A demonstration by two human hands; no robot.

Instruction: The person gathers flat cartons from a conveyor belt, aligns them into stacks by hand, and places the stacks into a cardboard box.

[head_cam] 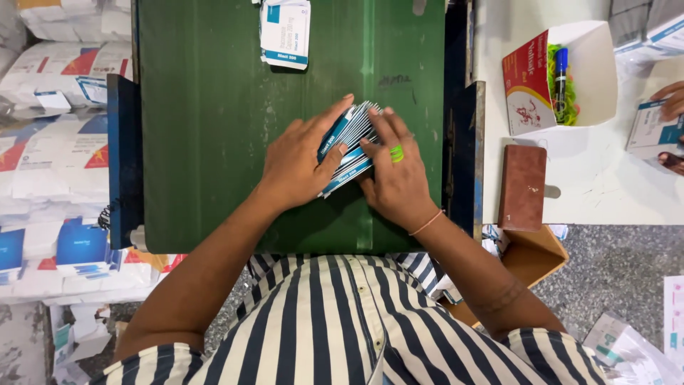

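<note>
A fanned stack of flat white-and-blue cartons (354, 137) lies tilted on the green belt (214, 128). My left hand (299, 160) presses on the stack's left side, fingers spread over its top edge. On the right side rests my right hand (395, 167), which has a green band on one finger and a thin cord at the wrist. Both hands hold the stack between them. Another flat white-and-blue carton (285, 32) lies alone at the belt's far end.
Bundles of white flat cartons (50, 150) pile up on the left. On the white table (591, 178) at the right stand an open box with a blue pen (561, 75) and a brown block (521, 187). Another person's hand (670, 100) holds a carton at the far right.
</note>
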